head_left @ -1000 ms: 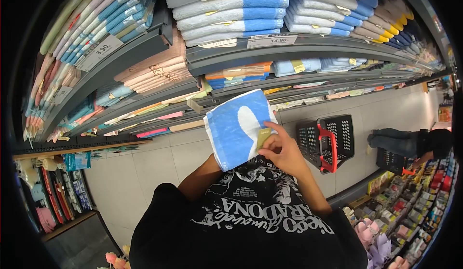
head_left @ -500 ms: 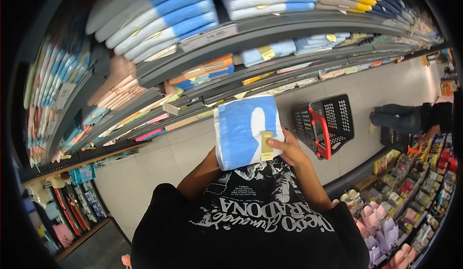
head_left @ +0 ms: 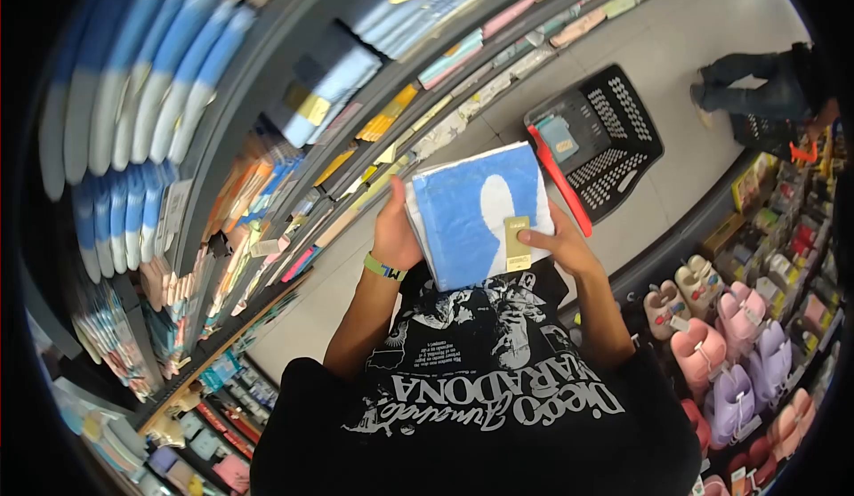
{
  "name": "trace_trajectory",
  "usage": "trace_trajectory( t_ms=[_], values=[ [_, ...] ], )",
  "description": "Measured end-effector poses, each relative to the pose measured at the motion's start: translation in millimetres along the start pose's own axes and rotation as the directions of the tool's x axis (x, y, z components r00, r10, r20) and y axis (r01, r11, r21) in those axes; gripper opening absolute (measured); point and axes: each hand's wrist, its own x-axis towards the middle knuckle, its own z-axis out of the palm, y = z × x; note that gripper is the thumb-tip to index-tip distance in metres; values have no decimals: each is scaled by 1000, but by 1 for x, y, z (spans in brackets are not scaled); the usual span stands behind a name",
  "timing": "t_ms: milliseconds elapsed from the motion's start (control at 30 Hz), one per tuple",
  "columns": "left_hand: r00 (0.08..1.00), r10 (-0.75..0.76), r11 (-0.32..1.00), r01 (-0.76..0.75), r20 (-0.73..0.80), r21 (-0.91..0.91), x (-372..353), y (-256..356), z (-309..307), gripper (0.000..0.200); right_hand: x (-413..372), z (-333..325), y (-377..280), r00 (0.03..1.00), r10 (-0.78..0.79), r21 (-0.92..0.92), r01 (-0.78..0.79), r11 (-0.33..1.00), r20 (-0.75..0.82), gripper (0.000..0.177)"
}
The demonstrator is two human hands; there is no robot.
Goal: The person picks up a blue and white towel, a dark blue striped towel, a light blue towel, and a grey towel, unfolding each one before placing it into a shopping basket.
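A folded blue and white towel (head_left: 471,220) lies in front of my chest, with a small yellowish label (head_left: 518,242) on its lower right part. My right hand (head_left: 565,242) grips its right edge, the thumb pressed over the label and the fingers hidden underneath. Along the left edge rests my left hand (head_left: 398,233), thumb raised beside the towel and fingers out of sight behind it; a yellow-green wristband (head_left: 384,267) is on that wrist.
Shelves of folded towels (head_left: 147,78) curve along the left and top. Beyond the towel, a black shopping basket (head_left: 614,153) with a red handle stands on the floor, a light-blue package (head_left: 559,137) inside. Slippers (head_left: 734,398) fill a right-hand display. Another person (head_left: 756,87) stands farther off.
My view has turned, and the shelves and basket appear rotated. The towel sits slightly higher and to the right. My left hand now shows at its edge, with the thumb visible.
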Motion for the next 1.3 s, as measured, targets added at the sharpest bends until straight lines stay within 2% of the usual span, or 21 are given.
trace_trajectory(
  t_ms=[33,100,133,167,233,267,300,333,367,433,500,567,633,700,800,833,867,933,1067,1133,1300],
  values=[
    [999,39,992,-42,23,120,8,-9,6,67,-1,-9,-2,1000,18,28,-18,999,0,76],
    [999,9,994,-14,41,112,28,-21,16,57,-1,-27,-10,986,-161,19,162,987,-39,76],
    [1000,-21,981,17,19,195,39,-24,31,54,1,-39,-5,982,-161,16,163,987,-97,75],
    [998,-55,959,56,-9,277,49,-28,43,52,3,-53,-3,985,-142,42,147,988,-98,75],
    [991,-125,966,132,-45,222,74,-34,63,50,10,-79,1,989,-47,180,72,981,-139,73],
    [996,-73,949,85,-51,302,89,-38,75,52,14,-87,0,978,-81,219,123,968,-190,70],
    [997,-60,917,78,-58,392,113,-45,85,53,17,-103,-11,969,6,342,81,936,-248,68],
    [995,-86,857,102,-54,506,127,-48,91,54,18,-111,-16,957,20,347,85,934,-289,68],
    [991,-122,848,137,-63,512,140,-54,96,54,21,-119,-16,942,32,349,92,932,-334,68],
    [997,-70,714,36,20,700,173,-67,103,57,32,-141,-6,918,7,322,132,938,-396,66],
    [992,-127,693,70,26,718,211,-80,97,55,43,-161,4,899,-10,256,135,957,-439,62],
    [981,-195,582,98,22,807,254,-92,90,52,55,-185,15,889,79,312,74,947,-451,55],
    [962,-273,575,139,29,806,306,-111,86,48,72,-214,28,852,150,366,52,929,-502,53],
    [945,-326,418,136,8,898,365,-140,69,44,90,-243,33,773,305,451,-27,892,-556,48],
    [917,-391,139,144,-79,980,452,-190,31,37,125,-306,102,746,383,540,-37,841,-545,46],
    [916,-387,9,113,-101,994,484,-206,17,37,143,-325,117,735,403,553,-46,832,-546,46],
    [916,-388,4,117,-106,993,514,-223,5,37,158,-341,128,719,424,547,-73,834,-550,48],
    [908,-322,-237,196,-267,952,558,-257,-33,71,186,-370,166,713,476,614,-81,785,-515,46],
    [875,-309,-357,256,-372,899,616,-300,-101,62,232,-403,223,633,609,651,-210,730,-479,38],
    [838,-264,-494,307,-477,813,630,-307,-112,58,252,-416,249,628,618,651,-224,726,-473,38],
    [847,-263,-514,282,-461,810,658,-323,-138,63,287,-444,301,673,578,631,-209,747,-461,45]
  ],
)
